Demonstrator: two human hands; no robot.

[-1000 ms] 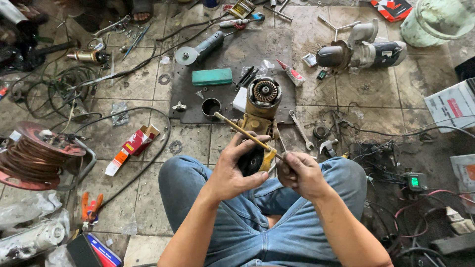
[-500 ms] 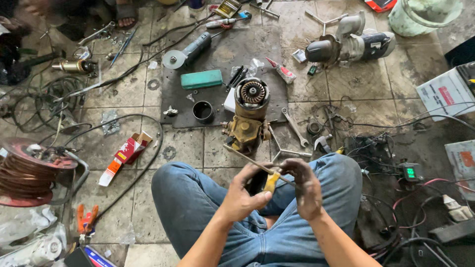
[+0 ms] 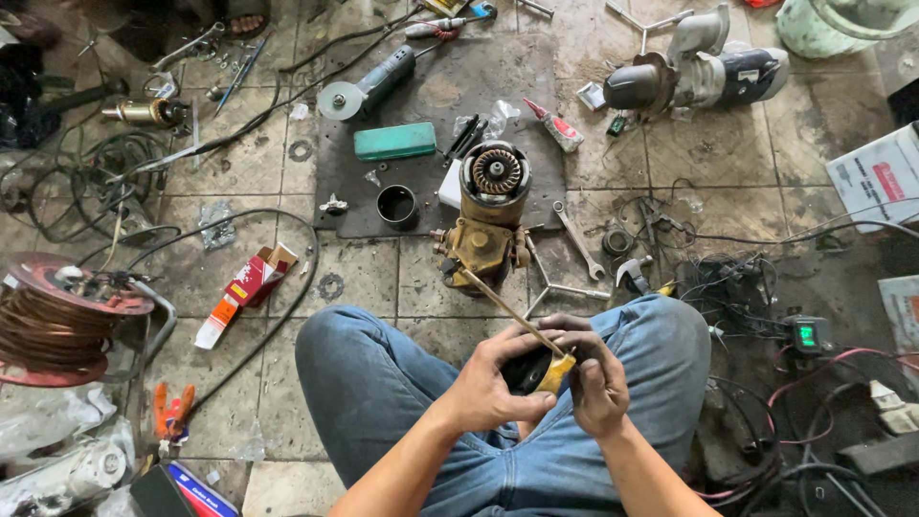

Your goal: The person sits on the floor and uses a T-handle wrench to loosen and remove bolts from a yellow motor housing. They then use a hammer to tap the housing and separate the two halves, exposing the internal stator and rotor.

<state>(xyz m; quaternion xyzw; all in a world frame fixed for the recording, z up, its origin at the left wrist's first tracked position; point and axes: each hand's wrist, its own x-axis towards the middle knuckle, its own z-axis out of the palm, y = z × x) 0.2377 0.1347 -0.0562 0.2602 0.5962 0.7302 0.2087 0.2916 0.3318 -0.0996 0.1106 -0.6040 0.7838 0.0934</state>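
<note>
I sit on a tiled floor in blue jeans, both hands together over my lap. My left hand (image 3: 493, 383) wraps around a dark part, mostly hidden by the fingers. My right hand (image 3: 595, 375) grips a screwdriver (image 3: 522, 321) by its yellow handle, its long shaft slanting up and left. The tip points toward a dirty yellow motor housing (image 3: 479, 244) with an exposed copper winding (image 3: 496, 172) standing just past my knees.
A dark mat (image 3: 436, 96) holds an angle grinder (image 3: 369, 86), a green case (image 3: 394, 141) and a small black cup (image 3: 395, 204). A wrench (image 3: 577, 239), a copper wire spool (image 3: 53, 321), a grey pump motor (image 3: 694, 72), orange pliers (image 3: 172, 410) and tangled cables (image 3: 766, 297) lie around.
Both hands have drawn back toward my lap and closed in together. The screwdriver has come along with them, its tip now off the motor housing. The view has tilted down slightly.
</note>
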